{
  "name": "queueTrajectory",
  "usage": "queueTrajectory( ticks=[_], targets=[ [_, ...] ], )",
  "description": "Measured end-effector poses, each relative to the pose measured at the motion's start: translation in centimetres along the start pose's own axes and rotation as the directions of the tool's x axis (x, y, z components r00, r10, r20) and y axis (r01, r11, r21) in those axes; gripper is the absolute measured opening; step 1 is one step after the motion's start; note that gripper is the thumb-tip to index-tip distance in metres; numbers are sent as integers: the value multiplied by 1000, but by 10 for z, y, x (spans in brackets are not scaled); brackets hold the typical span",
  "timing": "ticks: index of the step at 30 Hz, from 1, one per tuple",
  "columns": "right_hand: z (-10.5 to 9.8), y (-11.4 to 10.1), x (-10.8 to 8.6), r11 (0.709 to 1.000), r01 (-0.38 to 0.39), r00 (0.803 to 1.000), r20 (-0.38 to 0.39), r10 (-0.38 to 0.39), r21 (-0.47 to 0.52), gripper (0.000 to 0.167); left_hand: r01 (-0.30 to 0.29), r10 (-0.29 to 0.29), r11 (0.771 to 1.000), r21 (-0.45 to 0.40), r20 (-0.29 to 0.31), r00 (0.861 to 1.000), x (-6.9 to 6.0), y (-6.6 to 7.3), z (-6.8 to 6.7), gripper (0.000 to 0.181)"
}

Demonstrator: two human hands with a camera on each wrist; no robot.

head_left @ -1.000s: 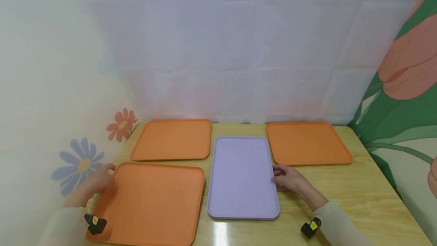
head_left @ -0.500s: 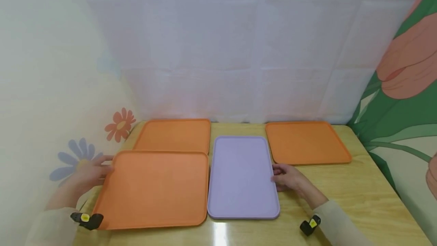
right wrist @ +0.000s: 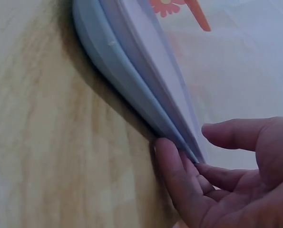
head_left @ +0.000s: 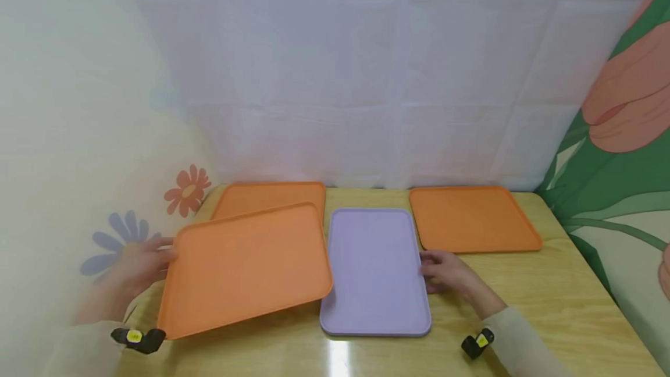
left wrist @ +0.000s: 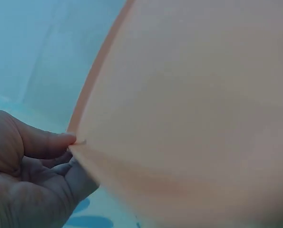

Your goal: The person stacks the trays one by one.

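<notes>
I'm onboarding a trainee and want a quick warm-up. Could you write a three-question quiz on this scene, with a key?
1. Where does the left hand hold the tilted orange tray?
A) Its right side
B) Its left side
C) The middle of its near edge

2. True or false: the right hand touches the right side of the purple tray.

3. How many orange trays show in the head view?

Key:
1. B
2. True
3. Three: the tilted one, the back-left tray and the back-right tray.
</notes>
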State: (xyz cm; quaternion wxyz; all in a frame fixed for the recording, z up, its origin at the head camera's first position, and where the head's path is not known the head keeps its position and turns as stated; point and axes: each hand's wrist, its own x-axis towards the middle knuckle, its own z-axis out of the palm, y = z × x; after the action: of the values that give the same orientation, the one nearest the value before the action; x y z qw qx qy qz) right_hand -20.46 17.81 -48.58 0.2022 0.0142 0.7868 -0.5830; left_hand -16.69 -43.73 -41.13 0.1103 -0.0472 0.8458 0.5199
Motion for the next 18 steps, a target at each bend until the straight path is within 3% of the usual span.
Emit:
queueTrajectory(
  ticks=[5, 11, 14, 18],
  targets=[
    [-3, -6, -1, 997, 36, 999, -35, -38, -68, 47, -80, 81, 984, -160, 2, 997, 7, 12, 35, 52],
    [4, -17, -3, 987, 148, 984, -87, -153, -67, 39, -89, 85, 942, -322, -27, 996, 13, 35, 77, 56],
    [11, -22, -2, 977, 210, 978, -24, -209, 39, 43, -106, 99, 887, -449, -39, 994, 15, 45, 97, 55],
    [22, -24, 1, 944, 217, 966, 84, -244, 250, 56, -123, 121, 821, -558, -41, 992, 14, 58, 121, 57]
  ],
)
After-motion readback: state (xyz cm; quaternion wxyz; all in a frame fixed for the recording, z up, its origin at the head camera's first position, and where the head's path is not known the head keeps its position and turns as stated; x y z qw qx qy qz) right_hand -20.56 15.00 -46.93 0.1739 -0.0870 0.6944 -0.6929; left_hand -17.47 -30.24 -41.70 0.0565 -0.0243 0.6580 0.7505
